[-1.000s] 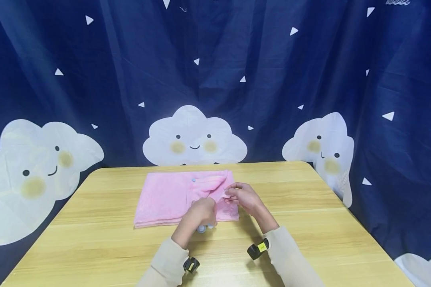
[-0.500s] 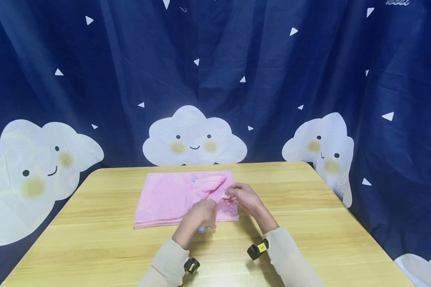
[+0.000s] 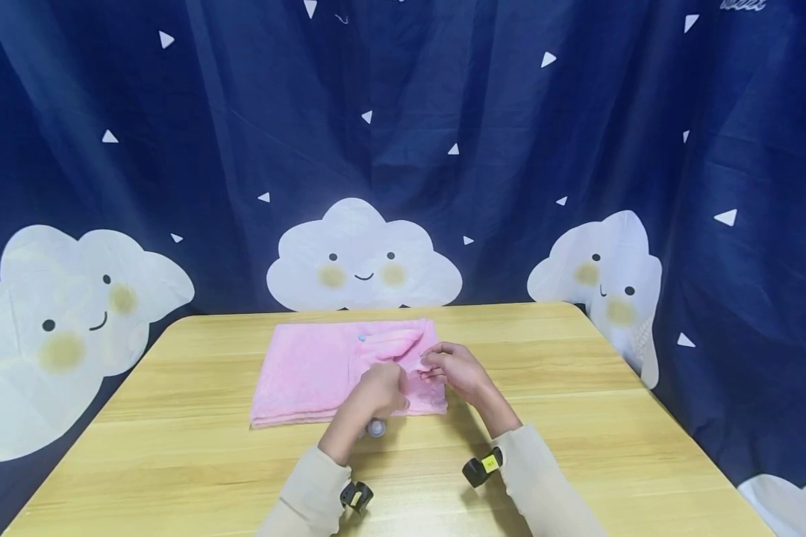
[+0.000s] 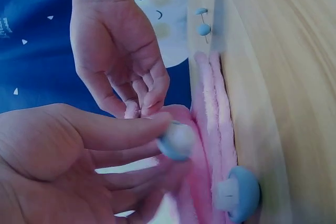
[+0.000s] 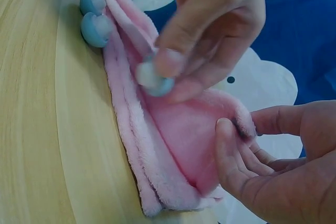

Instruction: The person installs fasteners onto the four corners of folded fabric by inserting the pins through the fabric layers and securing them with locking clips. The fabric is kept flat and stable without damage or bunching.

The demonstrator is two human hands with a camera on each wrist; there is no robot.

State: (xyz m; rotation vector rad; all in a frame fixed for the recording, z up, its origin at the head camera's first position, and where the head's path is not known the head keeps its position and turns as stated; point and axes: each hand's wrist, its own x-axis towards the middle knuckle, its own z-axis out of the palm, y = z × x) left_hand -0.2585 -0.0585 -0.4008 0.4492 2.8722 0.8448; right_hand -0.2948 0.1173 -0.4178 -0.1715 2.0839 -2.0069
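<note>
A folded pink fleece cloth point(image 3: 302, 369) lies on the table with its right end lifted. My right hand point(image 3: 457, 369) pinches the raised fleece edge between thumb and fingers, plain in the right wrist view. My left hand point(image 3: 380, 388) is over the front of the cloth. Between its thumb and fingers it pinches a small blue mushroom-shaped clip point(image 5: 156, 80) with a whitish stem, slightly blurred. In the head view that clip is hidden by the hand. A similar clip point(image 4: 244, 195) lies at the cloth's front edge, and the right wrist view shows a pair point(image 5: 95, 30) there.
A small blue round piece point(image 3: 362, 338) sits on the cloth's far part. Two blue-headed pins point(image 4: 203, 29) with thin needles appear beyond the cloth in the left wrist view. The wooden table point(image 3: 175, 462) reaches back to a dark blue cloud-print curtain point(image 3: 403, 112).
My left hand has risen a little and shifted slightly forward, baring more of the blue clip on the table. The right hand and the cloth stay nearly still.
</note>
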